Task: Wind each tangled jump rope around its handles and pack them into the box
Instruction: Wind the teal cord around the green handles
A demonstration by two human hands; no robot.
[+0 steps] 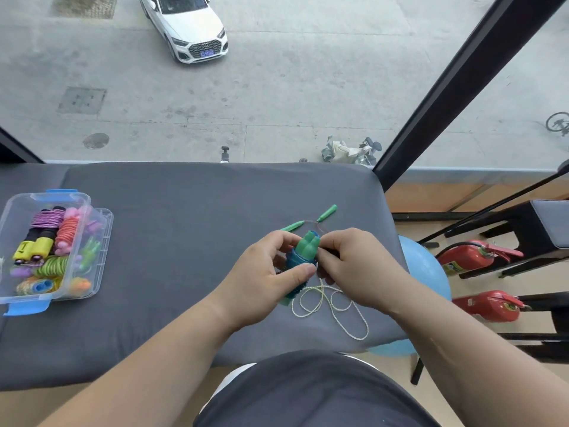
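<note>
While both hands meet over the near right part of the grey table [154,303], the left hand [268,272] grips the paired green handles [306,248] of a jump rope, thumb laid across the blue middle. The right hand [358,266] pinches at the bundle just beside the handles. Loose pale cord [334,309] lies looped on the table beneath. A second green-handled rope [327,214] lies just beyond. The clear box [70,292], far left, holds several wound ropes.

left hand [271,272]: fingers curled, thumb pressed across the front, gripping jump rope handles [306,248] | right hand [354,266]: fingertips pinching the same handles | forearms: bare, converging from lower corners | hands nearly touching
</note>
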